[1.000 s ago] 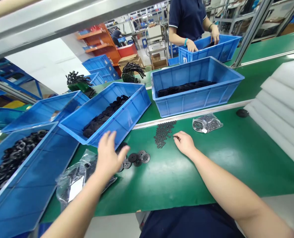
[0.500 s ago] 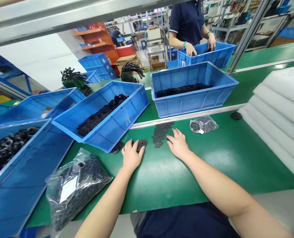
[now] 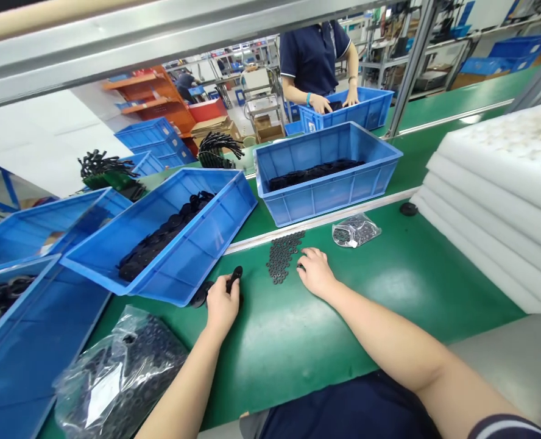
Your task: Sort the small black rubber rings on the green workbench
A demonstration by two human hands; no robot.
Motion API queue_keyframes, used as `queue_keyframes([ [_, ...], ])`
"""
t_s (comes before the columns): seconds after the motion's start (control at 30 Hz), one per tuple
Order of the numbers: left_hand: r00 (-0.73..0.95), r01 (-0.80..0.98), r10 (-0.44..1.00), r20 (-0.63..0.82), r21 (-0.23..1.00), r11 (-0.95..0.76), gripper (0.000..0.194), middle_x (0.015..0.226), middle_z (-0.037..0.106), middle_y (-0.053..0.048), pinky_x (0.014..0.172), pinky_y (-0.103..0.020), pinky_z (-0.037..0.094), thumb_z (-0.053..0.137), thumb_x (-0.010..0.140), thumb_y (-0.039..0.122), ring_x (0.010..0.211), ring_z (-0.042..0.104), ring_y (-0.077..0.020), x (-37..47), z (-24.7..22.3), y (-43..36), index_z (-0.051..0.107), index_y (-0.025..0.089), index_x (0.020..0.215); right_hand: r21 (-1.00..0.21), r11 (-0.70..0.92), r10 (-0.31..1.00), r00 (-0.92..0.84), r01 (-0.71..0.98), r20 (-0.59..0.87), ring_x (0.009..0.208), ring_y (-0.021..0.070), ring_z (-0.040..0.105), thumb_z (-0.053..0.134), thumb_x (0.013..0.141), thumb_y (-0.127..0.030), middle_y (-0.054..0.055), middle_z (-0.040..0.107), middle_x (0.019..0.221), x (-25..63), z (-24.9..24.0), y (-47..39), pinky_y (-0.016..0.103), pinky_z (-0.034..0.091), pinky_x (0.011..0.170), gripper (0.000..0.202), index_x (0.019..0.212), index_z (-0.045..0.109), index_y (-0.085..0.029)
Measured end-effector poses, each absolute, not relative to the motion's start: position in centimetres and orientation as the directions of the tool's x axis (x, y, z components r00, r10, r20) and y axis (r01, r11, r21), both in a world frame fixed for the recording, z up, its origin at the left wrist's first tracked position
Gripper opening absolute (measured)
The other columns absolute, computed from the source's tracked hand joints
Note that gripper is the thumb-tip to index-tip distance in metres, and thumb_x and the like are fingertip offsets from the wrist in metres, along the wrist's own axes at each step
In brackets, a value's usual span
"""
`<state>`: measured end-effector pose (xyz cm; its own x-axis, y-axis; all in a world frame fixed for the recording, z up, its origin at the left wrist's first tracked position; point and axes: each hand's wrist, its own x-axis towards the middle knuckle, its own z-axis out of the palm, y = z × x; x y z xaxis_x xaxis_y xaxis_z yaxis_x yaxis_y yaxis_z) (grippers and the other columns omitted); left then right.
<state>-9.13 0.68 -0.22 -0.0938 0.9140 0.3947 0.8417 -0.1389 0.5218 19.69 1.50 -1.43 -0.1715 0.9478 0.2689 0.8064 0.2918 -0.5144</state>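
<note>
My left hand (image 3: 222, 305) is closed on a black disc (image 3: 234, 278), tilted up on its edge between thumb and fingers. More black discs (image 3: 200, 295) lie beside and partly under that hand, against the blue bin. My right hand (image 3: 317, 272) rests on the green table with its fingers curled. A small dark piece, apparently one of the washers, shows at its fingertips. Just left of it spreads a patch of small black washers (image 3: 280, 257), one layer deep.
Blue bins (image 3: 161, 292) (image 3: 334, 195) of black parts stand left and behind. A large bag (image 3: 124, 372) of dark rings lies front left, a small bag (image 3: 356, 230) to the right. White foam sheets (image 3: 490, 207) are stacked right. A co-worker (image 3: 314, 67) reaches into another bin.
My left hand has lifted a black disc off the table and tipped it on edge. My right hand stays beside the washers, its fingers more curled. The whole view has shifted.
</note>
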Motion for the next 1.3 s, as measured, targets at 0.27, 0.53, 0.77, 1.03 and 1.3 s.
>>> queue_keyframes([
  [0.27, -0.034, 0.452, 0.999, -0.037, 0.890, 0.049, 0.031, 0.081, 0.073, -0.007, 0.051, -0.028, 0.048, 0.063, 0.080, 0.049, 0.055, 0.065, -0.0182, -5.0, 3.0, -3.1, 0.048, 0.022, 0.085, -0.548, 0.291, 0.952, -0.184, 0.784, 0.243, 0.122, 0.0286, 0.045, 0.064, 0.088, -0.018, 0.013, 0.061, 0.126, 19.8, -1.3, 1.4, 0.047, 0.038, 0.100, 0.007, 0.090, 0.071, -0.017],
  [0.53, 0.289, 0.665, 0.921, -0.261, 0.747, 0.002, 0.024, 0.057, 0.064, 0.001, 0.044, -0.024, 0.036, 0.057, 0.081, 0.042, 0.040, 0.050, -0.0119, -1.5, 3.7, -4.0, 0.049, 0.022, 0.072, -0.560, 0.294, 0.953, -0.191, 0.775, 0.235, 0.122, 0.0287, 0.046, 0.066, 0.087, -0.017, 0.013, 0.062, 0.125, 19.8, -0.7, 0.8, 0.047, 0.038, 0.100, 0.005, 0.089, 0.071, -0.017],
  [0.77, 0.142, 0.205, 0.963, -0.229, 0.959, 0.198, 0.029, 0.083, 0.073, -0.008, 0.056, -0.029, 0.052, 0.064, 0.076, 0.037, 0.059, 0.066, -0.0165, 0.0, 4.9, -0.9, 0.056, 0.016, 0.095, -0.655, 0.316, 0.944, -0.157, 0.687, 0.291, 0.111, 0.0261, 0.055, 0.067, 0.086, -0.014, 0.010, 0.068, 0.113, 19.4, -0.8, 0.4, 0.044, 0.042, 0.095, 0.005, 0.090, 0.068, -0.018],
  [1.03, -0.020, -0.202, 0.970, -0.242, 0.951, 0.233, 0.046, 0.081, 0.071, -0.004, 0.036, -0.016, 0.028, 0.075, 0.074, 0.051, 0.039, 0.047, -0.0050, 1.8, 1.9, -2.3, 0.055, 0.016, 0.096, -0.711, 0.453, 0.878, -0.134, 0.537, 0.459, 0.095, 0.0212, 0.059, 0.059, 0.093, -0.020, 0.008, 0.068, 0.098, 18.6, -0.3, -0.8, 0.036, 0.047, 0.089, 0.007, 0.097, 0.065, -0.019],
  [1.3, 0.051, -0.447, 0.968, -0.244, 0.861, 0.241, 0.036, 0.088, 0.070, -0.008, 0.053, -0.023, 0.045, 0.070, 0.079, 0.052, 0.067, 0.059, -0.0126, -1.8, 1.1, 0.2, 0.059, 0.018, 0.082, -0.766, 0.350, 0.927, -0.082, 0.539, 0.366, 0.087, 0.0184, 0.061, 0.060, 0.091, -0.017, 0.005, 0.065, 0.089, 19.2, -0.4, 0.0, 0.031, 0.049, 0.083, 0.007, 0.094, 0.066, -0.019],
])
